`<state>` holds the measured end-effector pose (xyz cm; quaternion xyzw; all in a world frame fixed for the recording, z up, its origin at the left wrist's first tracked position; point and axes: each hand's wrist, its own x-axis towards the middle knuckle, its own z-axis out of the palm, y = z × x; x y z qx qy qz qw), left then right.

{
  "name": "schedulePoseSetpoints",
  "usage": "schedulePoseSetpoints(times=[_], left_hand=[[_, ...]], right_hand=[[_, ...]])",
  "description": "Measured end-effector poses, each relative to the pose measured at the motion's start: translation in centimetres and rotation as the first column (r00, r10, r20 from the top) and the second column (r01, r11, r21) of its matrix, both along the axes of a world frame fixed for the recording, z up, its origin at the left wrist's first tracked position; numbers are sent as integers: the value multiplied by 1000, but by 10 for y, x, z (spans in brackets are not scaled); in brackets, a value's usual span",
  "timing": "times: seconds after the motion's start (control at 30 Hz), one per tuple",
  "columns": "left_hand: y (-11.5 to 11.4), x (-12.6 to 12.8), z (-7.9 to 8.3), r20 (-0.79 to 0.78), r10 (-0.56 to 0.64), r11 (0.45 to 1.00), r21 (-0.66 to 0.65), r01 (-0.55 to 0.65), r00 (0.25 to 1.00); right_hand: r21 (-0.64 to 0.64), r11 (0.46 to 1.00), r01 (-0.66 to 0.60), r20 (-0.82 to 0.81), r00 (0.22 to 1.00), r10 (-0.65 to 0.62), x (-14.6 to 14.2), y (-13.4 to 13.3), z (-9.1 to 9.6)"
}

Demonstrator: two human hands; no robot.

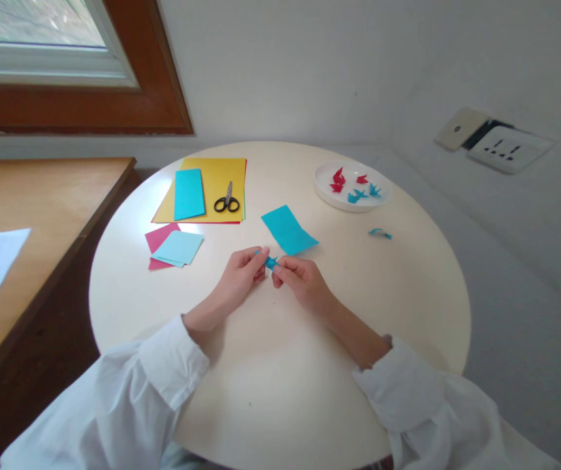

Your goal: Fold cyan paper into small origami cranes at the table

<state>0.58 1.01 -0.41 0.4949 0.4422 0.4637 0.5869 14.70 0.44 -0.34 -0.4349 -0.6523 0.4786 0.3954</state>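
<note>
A small folded blue paper piece is pinched between both hands above the middle of the round table. My left hand has thumb and fingers closed on its left end. On the other end, my right hand grips it the same way. The fingers cover part of the piece, so its full shape is hidden. Just beyond the hands lies a creased blue paper sheet, one corner lifting slightly.
A white plate at the back right holds several small red and blue folded paper figures. A blue paper strip lies nearer. At back left, black-handled scissors and blue paper rest on yellow sheets. Pale blue squares overlap pink ones.
</note>
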Motion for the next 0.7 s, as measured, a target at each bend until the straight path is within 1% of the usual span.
schedulePoseSetpoints(times=[0.1,0.23,0.43,0.5,0.7], left_hand=[[0,-2,-1,68,-90,995,-25,92,994],[2,-3,-1,218,-106,989,-79,126,970],[2,-1,0,448,-136,963,-151,225,883],[2,-1,1,485,-115,957,-179,228,867],[3,-1,3,515,-47,941,-265,212,856]], right_hand=[[24,999,-23,-4,1000,23,0,0,2],[30,999,-40,-34,999,41,0,0,3],[17,999,-48,-91,995,49,-1,0,4],[26,999,-23,-99,995,25,-1,1,3],[-6,992,127,-151,980,-126,1,4,1]])
